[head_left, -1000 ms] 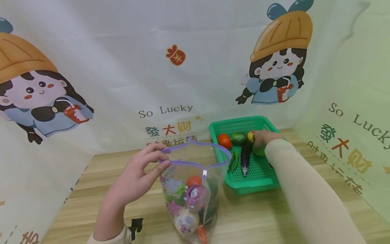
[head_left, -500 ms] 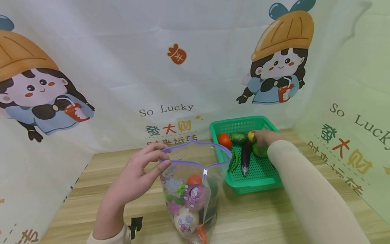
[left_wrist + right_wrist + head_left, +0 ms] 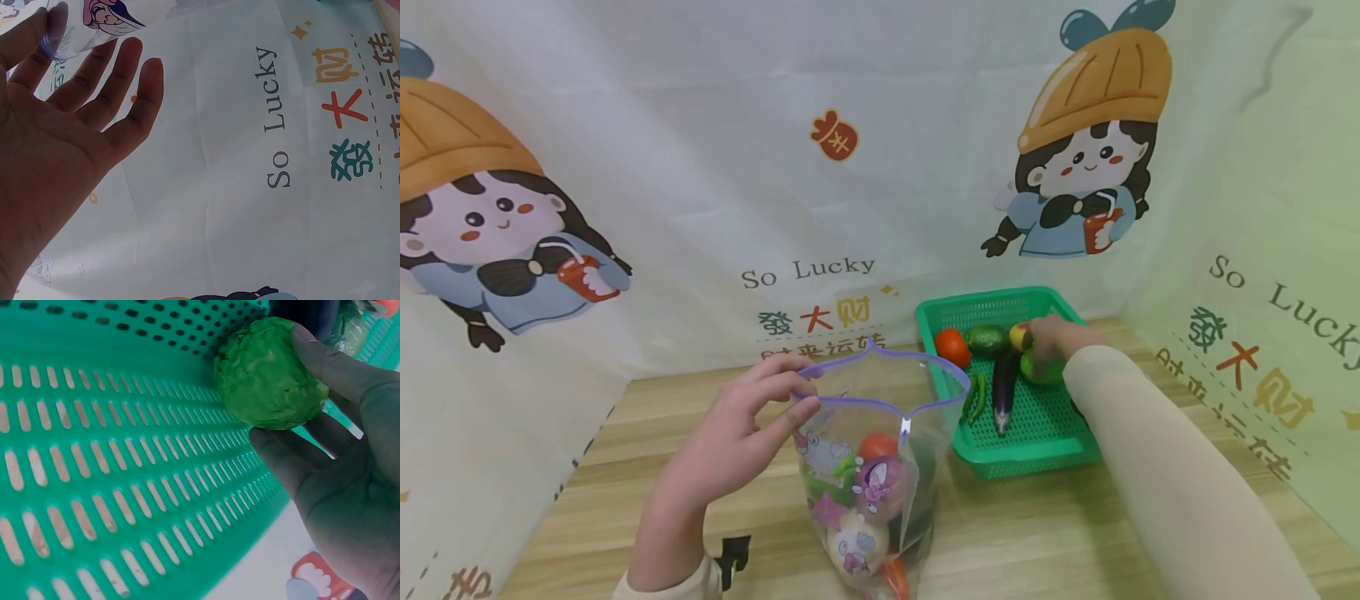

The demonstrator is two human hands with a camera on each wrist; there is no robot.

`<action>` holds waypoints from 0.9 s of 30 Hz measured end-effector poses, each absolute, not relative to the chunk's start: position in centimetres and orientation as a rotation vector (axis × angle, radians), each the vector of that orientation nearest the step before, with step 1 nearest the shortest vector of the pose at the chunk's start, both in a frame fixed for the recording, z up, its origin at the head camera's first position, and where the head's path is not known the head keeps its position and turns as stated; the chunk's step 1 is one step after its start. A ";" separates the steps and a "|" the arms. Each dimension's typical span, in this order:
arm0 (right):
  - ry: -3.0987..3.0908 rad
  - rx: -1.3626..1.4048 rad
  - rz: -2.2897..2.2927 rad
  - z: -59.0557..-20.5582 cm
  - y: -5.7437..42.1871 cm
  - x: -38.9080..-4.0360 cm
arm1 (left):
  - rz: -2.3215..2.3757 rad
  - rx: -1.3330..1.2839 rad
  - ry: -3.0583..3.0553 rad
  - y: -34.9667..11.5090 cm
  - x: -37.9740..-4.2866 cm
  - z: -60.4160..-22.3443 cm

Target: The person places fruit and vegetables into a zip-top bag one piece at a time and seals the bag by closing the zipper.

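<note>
A clear zip bag (image 3: 827, 442) with a purple rim and cartoon print stands open-mouthed on the table, holding several toy vegetables. My left hand (image 3: 726, 437) pinches its left rim between thumb and fingers; the left wrist view shows the thumb on the plastic, the other fingers spread. Inside the green basket (image 3: 1022, 462), my right hand (image 3: 1054, 337) grips a round green cabbage (image 3: 272, 375), thumb on one side and fingers on the other. Beside the cabbage lie a dark eggplant (image 3: 1003, 396) and a red-yellow fruit (image 3: 1018, 336), which the hand partly covers.
The basket also has a red tomato (image 3: 953, 348), a bumpy dark green vegetable (image 3: 988, 341) and green peppers (image 3: 977, 398). It stands right of and behind the bag, near the printed backdrop (image 3: 925, 208). A small black item (image 3: 735, 552) shows by the left wrist.
My right hand has shifted slightly right in the basket, and more of the cabbage shows beneath it. My left hand and the bag stay in place.
</note>
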State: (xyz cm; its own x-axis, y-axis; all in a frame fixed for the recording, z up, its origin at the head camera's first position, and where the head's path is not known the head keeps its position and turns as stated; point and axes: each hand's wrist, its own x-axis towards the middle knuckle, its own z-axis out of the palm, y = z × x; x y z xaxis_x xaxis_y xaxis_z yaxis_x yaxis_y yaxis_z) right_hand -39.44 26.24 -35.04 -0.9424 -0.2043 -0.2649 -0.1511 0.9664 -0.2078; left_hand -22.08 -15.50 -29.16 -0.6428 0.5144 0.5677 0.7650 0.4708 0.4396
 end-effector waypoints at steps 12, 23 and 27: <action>2.961 -0.562 -0.457 -29.7 24.2 -39.7 | -0.973 -1.067 -2.392 -15.6 -22.1 -29.2; 2.965 -0.835 -1.119 -24.9 20.9 -34.2 | -0.958 -1.093 -2.374 -15.7 -22.3 -29.4; 2.929 -0.951 -1.247 -24.0 19.6 -31.1 | -0.957 -1.096 -2.379 -15.7 -22.3 -29.4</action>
State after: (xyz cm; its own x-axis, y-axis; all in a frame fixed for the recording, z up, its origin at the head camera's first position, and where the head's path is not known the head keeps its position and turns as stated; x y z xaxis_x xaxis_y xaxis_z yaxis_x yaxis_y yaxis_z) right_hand -31.13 19.61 -23.98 -0.8210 -0.4333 0.3717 -0.5683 0.5580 -0.6047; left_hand -22.29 -15.69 -29.38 -0.6390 0.5314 0.5562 0.7685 0.4725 0.4314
